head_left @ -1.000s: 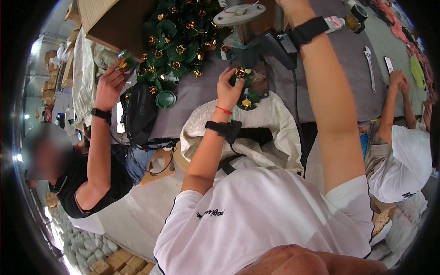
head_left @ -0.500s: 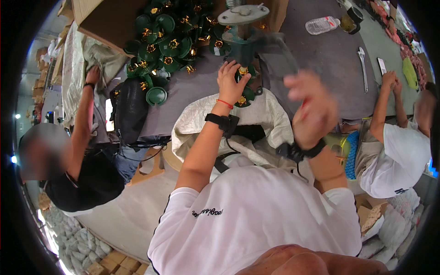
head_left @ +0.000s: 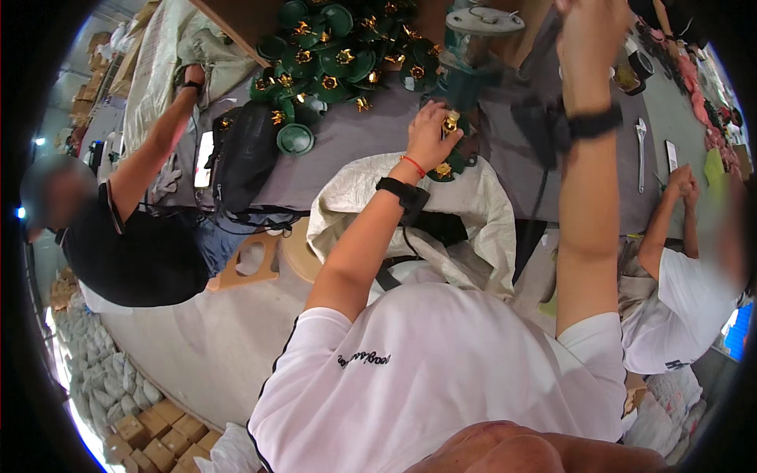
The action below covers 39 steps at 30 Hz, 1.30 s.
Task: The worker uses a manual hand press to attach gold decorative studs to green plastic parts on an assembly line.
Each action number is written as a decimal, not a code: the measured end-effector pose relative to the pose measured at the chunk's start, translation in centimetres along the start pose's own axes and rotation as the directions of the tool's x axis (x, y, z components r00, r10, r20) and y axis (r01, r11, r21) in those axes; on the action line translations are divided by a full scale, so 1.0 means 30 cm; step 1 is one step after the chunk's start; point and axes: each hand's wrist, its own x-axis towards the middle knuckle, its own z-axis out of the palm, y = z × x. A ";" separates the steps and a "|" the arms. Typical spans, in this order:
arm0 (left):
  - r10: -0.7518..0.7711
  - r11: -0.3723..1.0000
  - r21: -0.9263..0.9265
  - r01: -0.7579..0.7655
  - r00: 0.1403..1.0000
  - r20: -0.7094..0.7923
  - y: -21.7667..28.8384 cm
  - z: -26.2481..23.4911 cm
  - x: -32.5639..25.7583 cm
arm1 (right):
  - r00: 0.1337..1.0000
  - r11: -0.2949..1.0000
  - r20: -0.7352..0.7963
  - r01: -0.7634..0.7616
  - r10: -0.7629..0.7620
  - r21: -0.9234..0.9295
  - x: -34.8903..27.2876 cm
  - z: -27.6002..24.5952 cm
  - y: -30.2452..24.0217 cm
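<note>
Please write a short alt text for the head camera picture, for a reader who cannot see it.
Seen from above, a person in a white shirt holds a small gold piece with the left hand at a grey table, while the right hand is raised high. A pile of green cups with gold centres lies on the table, and two other people work alongside.

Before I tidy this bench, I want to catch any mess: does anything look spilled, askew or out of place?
Mostly the green caps with gold centres: they lie in a loose heap, tilted every way, and one sits apart nearer the table edge. The left hand holds a gold piece beside the press. The wrench lies alone. Nothing looks broken.
</note>
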 end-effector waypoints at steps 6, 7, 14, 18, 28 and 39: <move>0.121 0.991 -0.067 -0.112 0.983 0.139 -0.005 -0.106 -0.161 | 0.989 0.982 -0.010 -0.142 0.145 0.124 0.125 0.054 0.195; 0.149 0.984 -0.107 -0.142 0.987 0.056 -0.031 -0.126 -0.166 | 0.989 0.975 0.008 -0.144 0.145 0.166 0.120 0.052 0.194; -0.043 0.871 0.437 0.223 0.922 -0.385 -0.311 -0.340 -0.011 | 0.997 0.990 -0.030 -0.069 0.073 0.124 0.106 0.097 0.209; -0.319 0.947 -0.070 0.313 0.898 -0.304 -0.205 -0.289 -0.018 | 0.997 0.999 -0.077 0.000 0.002 0.036 0.106 0.085 0.211; -0.073 0.966 -0.248 0.070 0.997 -0.005 -0.004 -0.041 -0.005 | 0.991 0.988 -0.065 0.111 -0.118 -0.103 0.113 0.058 0.201; 0.020 0.994 -0.104 -0.022 1.000 -0.020 -0.059 0.005 0.007 | 0.972 0.993 0.225 0.043 -0.067 0.109 -0.440 -0.244 -0.068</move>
